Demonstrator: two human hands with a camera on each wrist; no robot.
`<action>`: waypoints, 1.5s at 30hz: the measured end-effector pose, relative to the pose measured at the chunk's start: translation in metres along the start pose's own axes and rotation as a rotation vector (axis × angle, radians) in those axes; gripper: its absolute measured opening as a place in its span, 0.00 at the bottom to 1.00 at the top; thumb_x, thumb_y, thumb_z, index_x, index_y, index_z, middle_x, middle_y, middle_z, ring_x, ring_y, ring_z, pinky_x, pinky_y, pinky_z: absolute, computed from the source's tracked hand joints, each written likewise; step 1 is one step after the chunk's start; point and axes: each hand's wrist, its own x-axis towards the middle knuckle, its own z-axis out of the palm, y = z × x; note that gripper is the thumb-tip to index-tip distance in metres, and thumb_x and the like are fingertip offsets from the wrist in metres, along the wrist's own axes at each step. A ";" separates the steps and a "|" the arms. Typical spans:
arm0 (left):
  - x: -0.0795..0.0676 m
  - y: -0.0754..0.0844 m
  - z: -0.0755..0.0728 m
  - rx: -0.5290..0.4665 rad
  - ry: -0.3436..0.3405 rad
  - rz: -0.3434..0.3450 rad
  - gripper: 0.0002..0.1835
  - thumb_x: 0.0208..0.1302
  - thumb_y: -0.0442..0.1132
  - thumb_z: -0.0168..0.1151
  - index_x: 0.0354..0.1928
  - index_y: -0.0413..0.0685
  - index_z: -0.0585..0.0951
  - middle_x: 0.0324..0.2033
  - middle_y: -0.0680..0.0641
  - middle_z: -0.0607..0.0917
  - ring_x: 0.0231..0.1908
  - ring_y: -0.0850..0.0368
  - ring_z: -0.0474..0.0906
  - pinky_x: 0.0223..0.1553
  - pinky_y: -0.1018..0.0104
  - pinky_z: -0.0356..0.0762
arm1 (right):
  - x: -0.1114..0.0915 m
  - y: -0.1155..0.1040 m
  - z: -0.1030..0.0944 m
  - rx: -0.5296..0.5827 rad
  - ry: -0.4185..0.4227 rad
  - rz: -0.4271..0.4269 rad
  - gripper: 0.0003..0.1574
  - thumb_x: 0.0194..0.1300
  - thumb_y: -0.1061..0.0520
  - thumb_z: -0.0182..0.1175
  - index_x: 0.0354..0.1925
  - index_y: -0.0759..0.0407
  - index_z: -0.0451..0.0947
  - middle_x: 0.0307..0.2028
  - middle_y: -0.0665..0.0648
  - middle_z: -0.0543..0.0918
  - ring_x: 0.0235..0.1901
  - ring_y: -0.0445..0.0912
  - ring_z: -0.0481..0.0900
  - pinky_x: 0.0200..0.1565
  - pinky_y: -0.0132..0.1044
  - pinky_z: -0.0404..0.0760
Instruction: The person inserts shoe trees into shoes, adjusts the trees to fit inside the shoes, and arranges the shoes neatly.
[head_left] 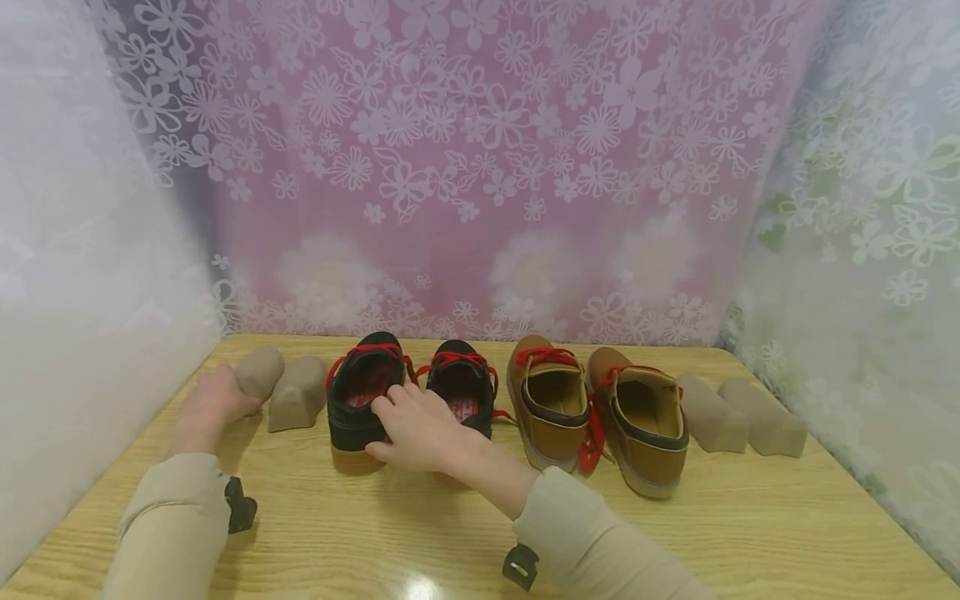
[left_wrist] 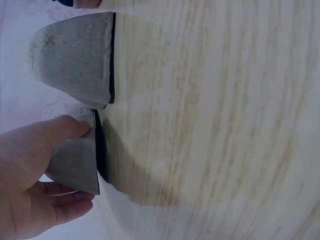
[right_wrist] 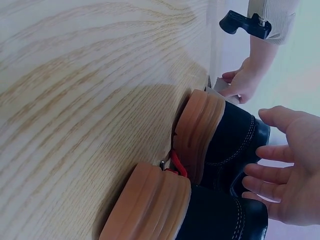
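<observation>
1. The step in hand appears to be picking up a shoe filler: the left hand [head_left: 213,398] has its fingers clamped on the outer filler [head_left: 259,372], near the far left corner of the table [head_left: 315,517]. The thumb presses one side and the fingers wrap the other. Whether its base is clear of the wood, I cannot tell.

2. The inner filler [head_left: 297,396] stands just beside it, toward the middle of the far edge, and no hand is on it.

3. The right hand [head_left: 420,429] is over the heel end of the left black shoe [head_left: 356,429], reaching across in front of the right black shoe [head_left: 459,379]. Its fingers are apart, with nothing between them; whether they touch the collar, I cannot tell.

4. Both black shoes sit left of centre, toes toward the far edge, their openings unfilled. I judge that the next move calls for the right hand to steady the left one while the left hand brings the filler over, rounded end first, into the toe.

5. The two brown shoes [head_left: 551,417] and another pair of fillers [head_left: 716,417], by the right edge, seem to be for later.
</observation>
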 end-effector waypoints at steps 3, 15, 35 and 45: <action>0.001 0.001 -0.002 0.000 0.026 0.012 0.36 0.50 0.44 0.64 0.46 0.15 0.62 0.41 0.16 0.66 0.44 0.20 0.65 0.44 0.37 0.66 | 0.000 0.000 0.000 0.003 -0.001 0.001 0.31 0.61 0.35 0.56 0.54 0.52 0.72 0.43 0.51 0.74 0.43 0.45 0.72 0.42 0.36 0.73; 0.000 0.007 -0.006 -0.023 0.110 0.000 0.35 0.53 0.43 0.63 0.48 0.20 0.58 0.38 0.17 0.64 0.40 0.19 0.65 0.42 0.36 0.66 | -0.001 0.003 0.000 0.006 -0.029 0.007 0.31 0.62 0.35 0.54 0.55 0.52 0.72 0.43 0.51 0.74 0.42 0.45 0.72 0.38 0.35 0.72; -0.005 0.011 -0.012 -0.092 0.135 -0.018 0.36 0.54 0.43 0.61 0.52 0.21 0.58 0.44 0.15 0.55 0.45 0.17 0.54 0.38 0.33 0.63 | 0.002 0.005 0.001 0.027 0.006 0.040 0.29 0.62 0.37 0.55 0.53 0.54 0.71 0.40 0.51 0.75 0.39 0.46 0.73 0.37 0.36 0.72; -0.004 0.021 -0.021 -0.104 0.159 0.005 0.40 0.55 0.43 0.61 0.59 0.22 0.54 0.48 0.15 0.53 0.48 0.18 0.52 0.41 0.32 0.62 | 0.005 0.005 0.004 0.036 -0.006 0.076 0.30 0.62 0.37 0.55 0.53 0.55 0.72 0.41 0.52 0.76 0.40 0.46 0.73 0.40 0.37 0.73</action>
